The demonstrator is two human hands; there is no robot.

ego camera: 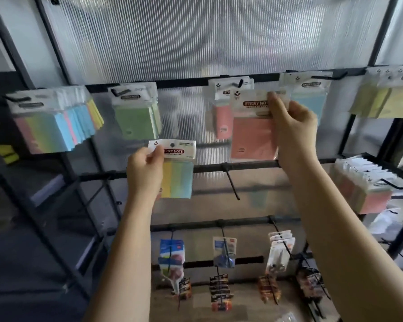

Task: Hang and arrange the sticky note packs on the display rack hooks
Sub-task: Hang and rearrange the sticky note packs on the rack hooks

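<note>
Right hand [293,129]: raised to the top rail, fingers [273,102] curled on the upper right edge of a pink sticky note pack [254,126], pinching its header card.
Pink sticky note pack: held upright just in front of the hanging pink packs [222,112], its header overlapping theirs; whether its hole sits on the hook [240,83] cannot be told.
Left hand [146,168]: lower and to the left, thumb and fingers pinching the left end of the header of a multicolour sticky note pack [176,173].
Multicolour sticky note pack: held upright in the air, apart from any hook, between the top rail and the middle rail [254,165]; yellow, green and blue strips show below a white header.
Top rail [184,83]: carries, from left, a thick fanned bunch of multicolour packs [54,122], green packs [136,112], the pink packs, blue packs [310,98] and yellow packs [384,98].
Middle rail: a bare black hook [232,182] juts forward near its middle; further right a row of pink packs [365,184] hangs on another hook.
Lower rails: scissors in blister cards [280,252] and other small carded goods [220,291] hang there, blurred.
Back panel [196,43]: ribbed and translucent, behind all the rails.
</note>
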